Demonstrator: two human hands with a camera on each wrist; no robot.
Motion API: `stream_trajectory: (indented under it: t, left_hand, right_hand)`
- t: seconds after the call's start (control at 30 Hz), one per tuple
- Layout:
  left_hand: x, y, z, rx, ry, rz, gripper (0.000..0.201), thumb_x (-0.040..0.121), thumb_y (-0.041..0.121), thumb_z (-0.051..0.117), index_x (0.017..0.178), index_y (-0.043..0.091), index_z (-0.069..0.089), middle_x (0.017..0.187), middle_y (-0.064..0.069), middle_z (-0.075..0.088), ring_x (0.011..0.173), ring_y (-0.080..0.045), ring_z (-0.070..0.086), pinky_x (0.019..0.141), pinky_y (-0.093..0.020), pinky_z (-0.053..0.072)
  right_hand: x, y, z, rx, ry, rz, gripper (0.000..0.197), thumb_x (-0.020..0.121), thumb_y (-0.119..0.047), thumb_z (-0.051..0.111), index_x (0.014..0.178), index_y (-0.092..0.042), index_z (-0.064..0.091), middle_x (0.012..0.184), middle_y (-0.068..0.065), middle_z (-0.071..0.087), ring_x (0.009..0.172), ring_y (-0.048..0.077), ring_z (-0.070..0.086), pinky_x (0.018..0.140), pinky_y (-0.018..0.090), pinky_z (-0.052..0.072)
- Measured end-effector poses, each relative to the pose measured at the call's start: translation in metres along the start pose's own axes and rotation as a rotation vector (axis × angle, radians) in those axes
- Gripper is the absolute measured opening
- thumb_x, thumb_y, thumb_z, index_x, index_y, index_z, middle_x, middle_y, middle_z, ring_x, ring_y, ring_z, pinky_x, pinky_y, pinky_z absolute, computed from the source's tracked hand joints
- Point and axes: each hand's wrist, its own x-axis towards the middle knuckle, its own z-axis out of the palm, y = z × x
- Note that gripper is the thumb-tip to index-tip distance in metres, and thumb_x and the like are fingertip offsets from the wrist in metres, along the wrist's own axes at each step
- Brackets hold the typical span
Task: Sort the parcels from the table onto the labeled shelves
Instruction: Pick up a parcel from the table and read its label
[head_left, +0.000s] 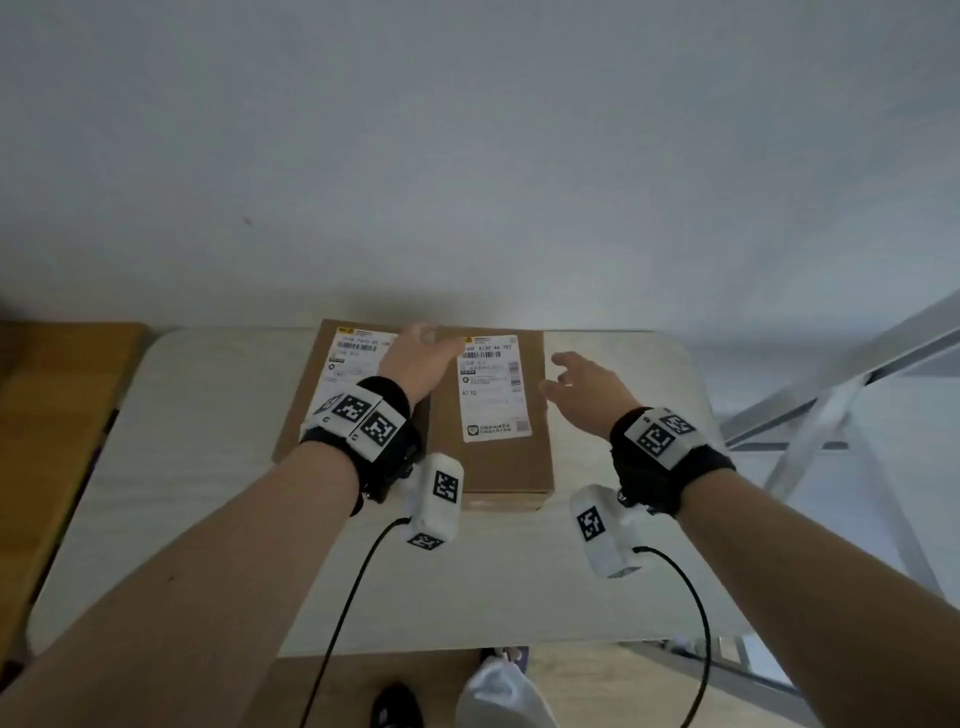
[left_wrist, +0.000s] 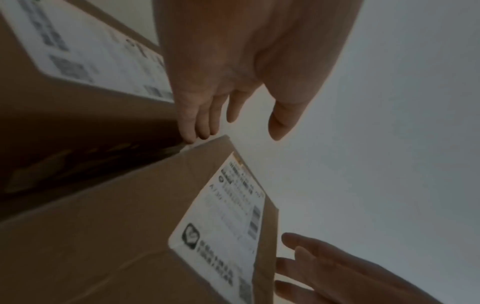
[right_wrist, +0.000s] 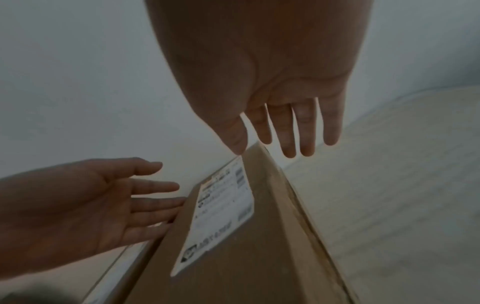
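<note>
Head view | hands (head_left: 415, 358) (head_left: 587, 387) spread, flanking taller parcel (head_left: 491, 415) | table (head_left: 197, 415) margin right.

Two brown cardboard parcels seen flat on white table (head_left: 208, 415), side by side, touching. Taller parcel (head_left: 493, 457) lies between left hand (head_left: 415, 364) and right hand (head_left: 587, 389); white shipping label on top, "A730" printed. Lower parcel (head_left: 306, 415), also w/ white label, lies under and left of left wrist.
</note>
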Motion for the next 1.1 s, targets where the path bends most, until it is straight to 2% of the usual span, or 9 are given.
stream_trajectory:
  t: [0.1, 0.17, 0.3, 0.43, 0.53, 0.63, 0.73, 0.8, 1.1]
  left_hand:
    - [0.005, -0.007, 0.009, -0.063, -0.050, -0.026, 0.052, 0.092, 0.027, 0.056, 0.140, 0.013, 0.044, 0.125, 0.011, 0.048, 0.113, -0.013, 0.048, 0.099, -0.029, 0.037]
    - [0.008, -0.011, 0.012, -0.081, -0.083, -0.079, 0.049, 0.093, 0.024, 0.055, 0.140, 0.012, 0.045, 0.122, 0.010, 0.053, 0.104, -0.015, 0.053, 0.092, -0.031, 0.043]
    - [0.013, -0.017, 0.016, -0.005, -0.131, -0.167, 0.056, 0.089, 0.027, 0.059, 0.141, 0.015, 0.041, 0.132, -0.006, 0.060, 0.114, -0.025, 0.060, 0.101, -0.043, 0.047]
    - [0.015, -0.022, 0.019, -0.027, -0.167, -0.244, 0.062, 0.088, 0.028, 0.061, 0.144, 0.015, 0.037, 0.136, -0.006, 0.057, 0.122, -0.027, 0.055, 0.101, -0.039, 0.043]
    - [0.012, -0.019, 0.018, -0.057, -0.176, -0.261, 0.058, 0.089, 0.027, 0.060, 0.142, 0.015, 0.040, 0.135, -0.006, 0.058, 0.119, -0.026, 0.056, 0.095, -0.038, 0.043]
    - [0.005, -0.009, 0.014, -0.108, -0.172, -0.222, 0.052, 0.091, 0.023, 0.058, 0.140, 0.013, 0.042, 0.132, -0.006, 0.060, 0.105, -0.021, 0.057, 0.087, -0.036, 0.045]
    - [-0.006, 0.004, 0.006, -0.168, -0.155, -0.162, 0.046, 0.093, 0.023, 0.055, 0.138, 0.014, 0.044, 0.128, -0.003, 0.062, 0.090, -0.014, 0.058, 0.066, -0.027, 0.042]
    - [-0.016, 0.012, 0.000, -0.219, -0.138, -0.127, 0.042, 0.094, 0.022, 0.054, 0.134, 0.015, 0.047, 0.122, -0.001, 0.063, 0.083, -0.008, 0.057, 0.058, -0.024, 0.037]
    - [-0.056, 0.032, -0.031, -0.279, -0.135, 0.014, 0.043, 0.094, 0.026, 0.053, 0.137, 0.023, 0.048, 0.103, 0.010, 0.067, 0.089, -0.007, 0.061, 0.064, -0.028, 0.042]
  right_hand:
    - [0.007, 0.008, 0.007, 0.038, -0.098, 0.024, 0.058, 0.097, -0.037, 0.044, 0.149, -0.013, 0.033, 0.142, 0.010, 0.053, 0.129, 0.026, 0.050, 0.103, 0.033, 0.038]
    - [0.010, 0.011, 0.012, 0.084, -0.156, 0.025, 0.056, 0.096, -0.037, 0.045, 0.147, -0.014, 0.037, 0.135, 0.008, 0.059, 0.124, 0.025, 0.055, 0.098, 0.032, 0.041]
    - [0.019, 0.018, 0.018, 0.198, -0.182, 0.036, 0.058, 0.093, -0.040, 0.049, 0.146, -0.017, 0.040, 0.137, 0.006, 0.058, 0.123, 0.025, 0.056, 0.102, 0.036, 0.044]
    - [0.021, 0.022, 0.022, 0.384, -0.189, 0.082, 0.058, 0.091, -0.037, 0.055, 0.144, -0.019, 0.040, 0.130, 0.009, 0.062, 0.117, 0.027, 0.060, 0.097, 0.043, 0.050]
    - [0.019, 0.024, 0.023, 0.473, -0.174, 0.084, 0.057, 0.090, -0.033, 0.059, 0.143, -0.022, 0.042, 0.123, 0.010, 0.066, 0.112, 0.027, 0.063, 0.095, 0.047, 0.052]
    - [0.014, 0.022, 0.018, 0.547, -0.130, 0.062, 0.055, 0.089, -0.029, 0.060, 0.142, -0.024, 0.045, 0.118, 0.010, 0.069, 0.110, 0.027, 0.064, 0.095, 0.049, 0.052]
    - [0.006, 0.017, 0.007, 0.619, -0.088, 0.027, 0.053, 0.089, -0.024, 0.060, 0.140, -0.026, 0.047, 0.114, 0.010, 0.071, 0.108, 0.026, 0.066, 0.096, 0.048, 0.052]
    - [-0.002, 0.011, -0.002, 0.670, -0.058, 0.008, 0.052, 0.089, -0.022, 0.060, 0.139, -0.027, 0.049, 0.113, 0.009, 0.072, 0.107, 0.024, 0.067, 0.096, 0.046, 0.052]
    - [-0.045, -0.011, -0.035, 0.763, 0.028, -0.104, 0.051, 0.088, -0.018, 0.064, 0.137, -0.027, 0.053, 0.111, 0.008, 0.074, 0.108, 0.023, 0.068, 0.098, 0.046, 0.051]
